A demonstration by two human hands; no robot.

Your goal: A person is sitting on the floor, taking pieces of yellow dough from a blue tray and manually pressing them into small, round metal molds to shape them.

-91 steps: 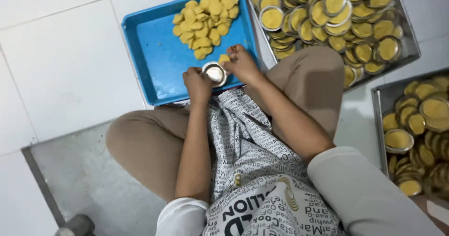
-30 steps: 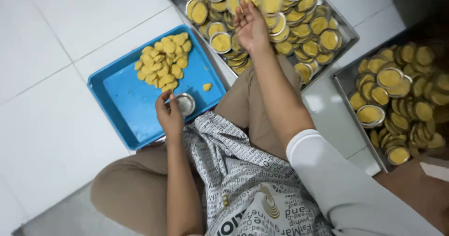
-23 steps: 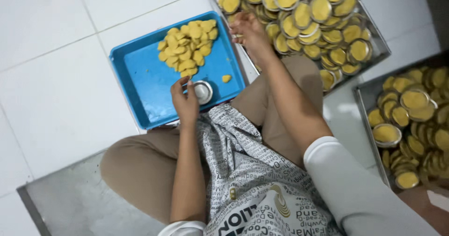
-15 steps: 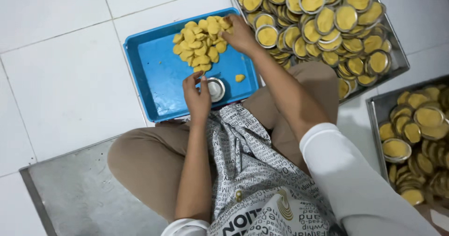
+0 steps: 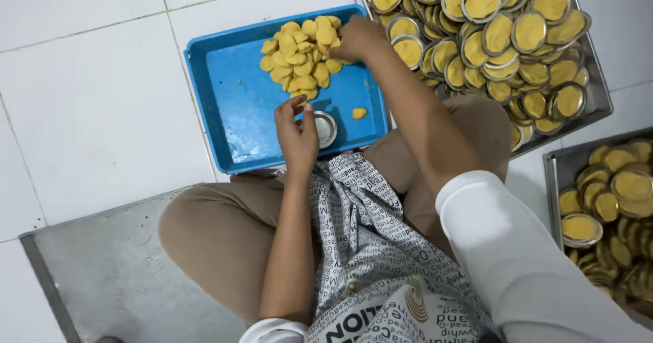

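1. You sit on a white tiled floor (image 5: 88, 112) with a blue tray (image 5: 235, 101) in front of your knees; every place below is given relative to this tray.
2. Your left hand (image 5: 297, 133) rests at the near edge of the tray, fingers curled loosely around the rim of a small round metal mould (image 5: 324, 128) that sits on the tray's bare blue base. Keep that hold light and keep the mould flat, its open side up.
3. Your right hand (image 5: 354, 38) reaches to the far right corner of the tray, fingers closed over the edge of a pile of yellow dough pieces (image 5: 300, 56). You cannot tell from here whether one piece is already pinched.
4. Take only one piece. Lift it straight up so the neighbours stay heaped and do not slide off toward the tray's wall.
5. One loose dough piece (image 5: 359, 113) lies alone on the tray base, just to the right of the mould. It is the nearest one to the left hand and an easy pick.
6. Beyond the tray's right wall stands a metal tray of filled moulds (image 5: 503, 37), stacked and overlapping. Keep your right forearm clear of that stack as it crosses above it.
7. A second metal tray (image 5: 612, 214) of filled moulds sits further right, well apart from the blue tray.
8. Your patterned apron (image 5: 367, 248) hangs just past the tray's near edge; keep its cloth off the mould.
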